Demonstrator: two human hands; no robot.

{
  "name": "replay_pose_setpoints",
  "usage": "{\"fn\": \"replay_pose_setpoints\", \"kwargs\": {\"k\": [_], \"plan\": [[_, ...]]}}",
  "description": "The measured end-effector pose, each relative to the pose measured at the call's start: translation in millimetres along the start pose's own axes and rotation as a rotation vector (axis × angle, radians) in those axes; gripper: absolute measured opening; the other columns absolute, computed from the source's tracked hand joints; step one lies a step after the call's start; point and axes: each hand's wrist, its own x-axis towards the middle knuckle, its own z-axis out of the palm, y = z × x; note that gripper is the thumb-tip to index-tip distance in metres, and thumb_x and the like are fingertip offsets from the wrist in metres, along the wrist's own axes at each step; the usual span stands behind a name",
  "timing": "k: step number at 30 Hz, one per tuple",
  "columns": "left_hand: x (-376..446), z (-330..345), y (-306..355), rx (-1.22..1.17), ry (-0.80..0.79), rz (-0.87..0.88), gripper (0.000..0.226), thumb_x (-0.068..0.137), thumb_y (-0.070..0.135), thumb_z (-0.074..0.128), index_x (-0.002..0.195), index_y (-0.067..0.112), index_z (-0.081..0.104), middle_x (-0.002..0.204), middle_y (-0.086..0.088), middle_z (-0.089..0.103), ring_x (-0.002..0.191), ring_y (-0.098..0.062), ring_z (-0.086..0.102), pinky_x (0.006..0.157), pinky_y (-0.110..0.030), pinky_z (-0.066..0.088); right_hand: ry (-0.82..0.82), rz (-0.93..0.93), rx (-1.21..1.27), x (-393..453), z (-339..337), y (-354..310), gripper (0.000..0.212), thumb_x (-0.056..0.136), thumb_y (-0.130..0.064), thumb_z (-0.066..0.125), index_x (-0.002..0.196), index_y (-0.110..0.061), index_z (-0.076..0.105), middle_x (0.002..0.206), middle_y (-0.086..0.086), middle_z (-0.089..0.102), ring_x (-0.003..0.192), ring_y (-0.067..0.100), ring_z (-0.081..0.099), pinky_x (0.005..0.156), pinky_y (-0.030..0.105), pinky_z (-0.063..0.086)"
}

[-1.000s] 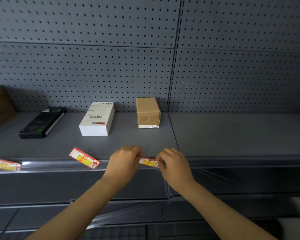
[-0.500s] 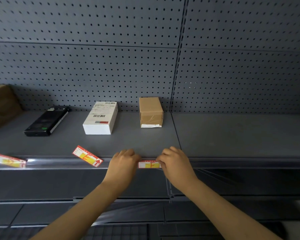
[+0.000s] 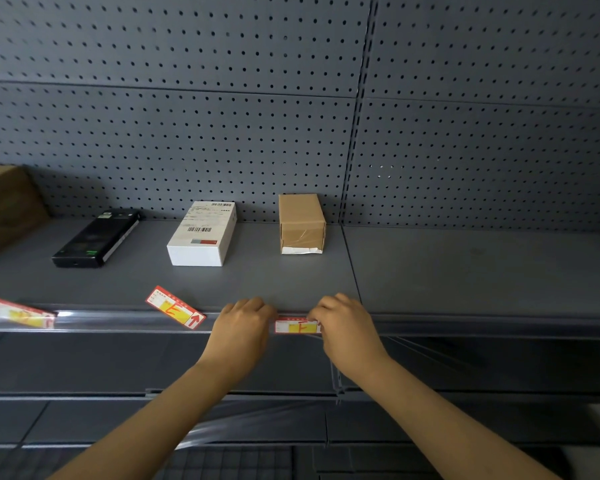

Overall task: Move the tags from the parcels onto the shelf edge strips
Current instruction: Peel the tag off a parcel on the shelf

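Tag (image 3: pixel 297 326) pinched between both hands.

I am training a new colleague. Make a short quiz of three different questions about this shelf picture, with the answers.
1. True or false: both hands are at one tag on the edge strip.
2. Which parcel stands straight behind that tag? A black box, B white box, C brown box.
3. Fill in: the loose tag lies in front of the ____ box.

Key: 1 true; 2 C; 3 white.
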Motion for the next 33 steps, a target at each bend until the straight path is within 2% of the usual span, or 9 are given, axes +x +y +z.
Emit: {"fn": "replay_pose_setpoints", "kwargs": {"k": [5,7,9,15,20,23,28,30,33], "plan": [[-15,-12,-10,0.005,0.003,-0.048,0.024,0.094,0.020,0.053,0.115,0.024,0.064,0.117,0.003,0.062,0.105,-0.018,0.059,0.094,-0.028,0.042,0.037,-0.059,0.102,4,11,-17,0.036,0.077,0.011,0.057,0.102,-0.011,0.070,0.101,0.006,0.065,0.096,0.027,0.054,0.078,0.035,0.043],[-21,-22,-18,-0.002,0.026,-0.069,0.021,0.088,0.011,0.057,0.103,0.019,0.071,0.106,-0.004,0.067,0.096,-0.026,0.064,0.087,-0.035,0.046,0.039,-0.083,0.138,9,15,-28,0.035,0.076,0.012,0.055,0.099,-0.010,0.071,0.099,0.007,0.066,0.095,0.029,0.055,0.078,0.036,0.043],[-27,-32,-31,0.013,0.035,-0.094,0.023,0.084,0.005,0.058,0.097,0.017,0.072,0.100,-0.007,0.068,0.093,-0.032,0.064,0.082,-0.035,0.047,0.059,-0.096,0.178,17,19,-42,0.035,0.077,0.012,0.055,0.098,-0.010,0.071,0.099,0.007,0.067,0.096,0.029,0.055,0.078,0.037,0.044],[-40,-52,-77,0.054,0.075,-0.138,0.026,0.085,0.008,0.058,0.105,0.020,0.069,0.109,-0.004,0.063,0.103,-0.030,0.058,0.089,-0.036,0.041,0.163,-0.059,0.275,38,31,-104,0.023,0.086,-0.005,0.063,0.106,-0.015,0.071,0.105,0.004,0.070,0.099,0.024,0.059,0.088,0.035,0.046],[-35,-66,-128,0.084,0.046,-0.135,0.042,0.088,0.015,0.055,0.128,0.027,0.053,0.129,0.001,0.053,0.117,-0.024,0.049,0.097,-0.033,0.037,0.239,0.059,0.249,59,44,-147,0.017,0.088,-0.019,0.065,0.105,-0.016,0.070,0.102,0.003,0.072,0.094,0.023,0.062,0.084,0.033,0.044],[-33,-69,-153,0.035,0.010,-0.078,0.042,0.089,0.015,0.056,0.130,0.026,0.051,0.127,0.000,0.054,0.115,-0.023,0.051,0.097,-0.033,0.039,0.248,0.197,0.237,66,54,-167,0.022,0.086,-0.025,0.068,0.107,-0.018,0.068,0.104,0.001,0.071,0.095,0.020,0.063,0.083,0.031,0.045],[-28,-62,-176,-0.062,0.031,0.066,0.031,0.087,0.011,0.058,0.116,0.021,0.059,0.110,-0.004,0.060,0.097,-0.026,0.058,0.074,-0.031,0.044,0.298,0.348,0.199,74,65,-189,0.017,0.085,-0.021,0.069,0.101,-0.017,0.069,0.097,0.001,0.071,0.088,0.020,0.062,0.079,0.033,0.044],[-26,-62,-181,-0.106,0.033,0.089,0.024,0.089,0.011,0.057,0.111,0.018,0.061,0.105,-0.006,0.060,0.090,-0.028,0.059,0.066,-0.032,0.043,0.310,0.358,0.174,76,65,-195,0.011,0.083,-0.017,0.070,0.095,-0.017,0.070,0.092,0.001,0.072,0.084,0.021,0.062,0.076,0.030,0.040],[-25,-60,-187,-0.187,-0.011,0.085,0.016,0.091,0.009,0.054,0.104,0.014,0.062,0.100,-0.009,0.058,0.082,-0.033,0.060,0.062,-0.034,0.043,0.315,0.332,0.113,80,64,-200,0.010,0.079,-0.013,0.073,0.089,-0.016,0.071,0.086,0.001,0.072,0.081,0.022,0.061,0.074,0.031,0.039]]}}
